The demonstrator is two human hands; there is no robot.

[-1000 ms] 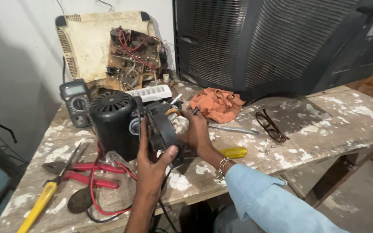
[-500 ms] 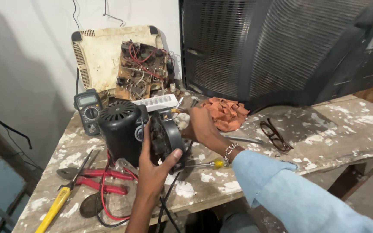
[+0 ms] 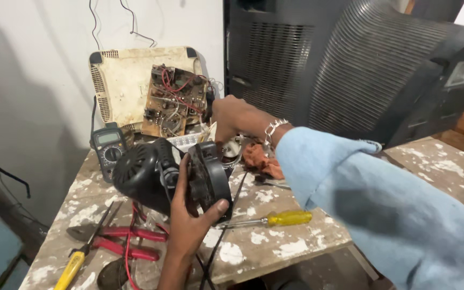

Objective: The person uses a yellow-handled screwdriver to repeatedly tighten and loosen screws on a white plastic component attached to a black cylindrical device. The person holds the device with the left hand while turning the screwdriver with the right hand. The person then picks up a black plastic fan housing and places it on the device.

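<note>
The motor housing [image 3: 140, 174] is black, and the round part [image 3: 210, 180] beside it is also black with grey dust. The counter [image 3: 275, 247] is beige-grey wood with many white paint spots. The screwdriver [image 3: 288, 218] has a yellow handle. The pliers [image 3: 124, 241] have red handles, and a second tool [image 3: 71, 268] has a yellow handle. A red wire [image 3: 129, 252] is looped near them. The cloth [image 3: 256, 158] is orange-red. The multimeter [image 3: 108, 147] is dark grey with a pale green screen. The circuit board [image 3: 173, 102] is brown with red wires, and the panel [image 3: 127, 86] behind it is yellowed cream. The television back [image 3: 350, 70] is dark grey with fine ribs. The sleeve [image 3: 393, 209] is light blue, and the bracelet [image 3: 272, 130] is silver.
</note>
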